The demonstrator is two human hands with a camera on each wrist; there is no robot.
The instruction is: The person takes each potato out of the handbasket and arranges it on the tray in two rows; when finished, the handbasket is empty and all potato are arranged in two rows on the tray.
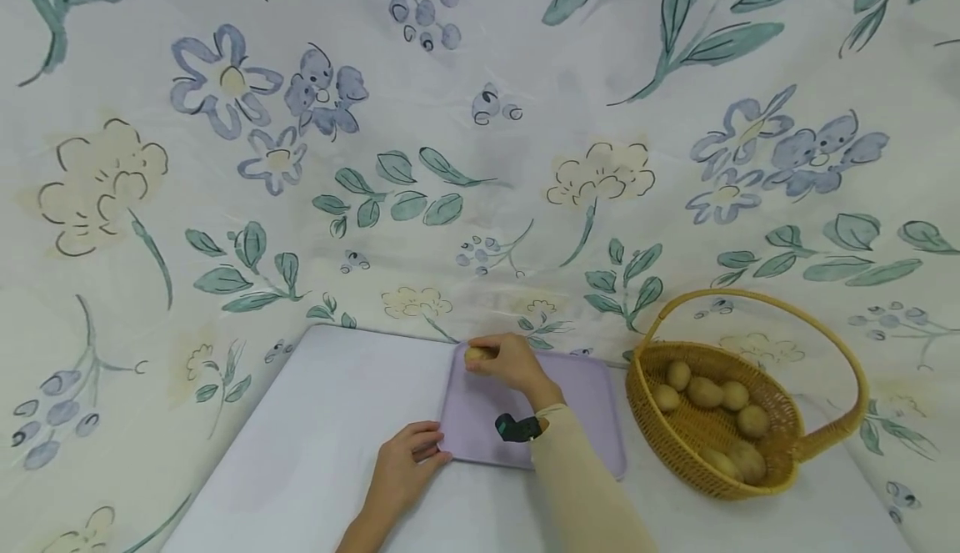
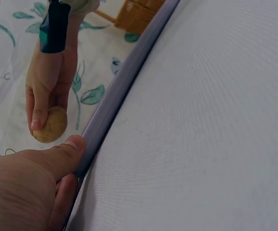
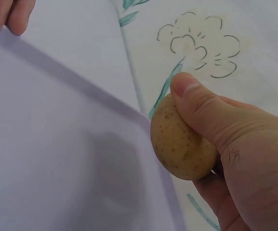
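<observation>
My right hand (image 1: 517, 364) pinches a single potato (image 3: 180, 139) between thumb and fingers, above the back left corner of a flat lilac tray (image 1: 573, 399). In the right wrist view, the potato is held over the tray's rim, with a shadow falling on the tray. At the tray's front left corner, my left hand (image 1: 402, 467) grips the edge. The left wrist view has its thumb (image 2: 74, 143) against the rim, the other fingers partly hidden. To the tray's right stands a wicker basket (image 1: 667, 442) with several potatoes (image 1: 705, 392) inside.
A tall arched handle (image 1: 753, 294) rises over the basket. White cloth (image 1: 337, 403) covers the table, and a floral-patterned sheet (image 1: 420, 128) hangs behind and at the sides. A dark device (image 1: 517, 428) is strapped to the right wrist.
</observation>
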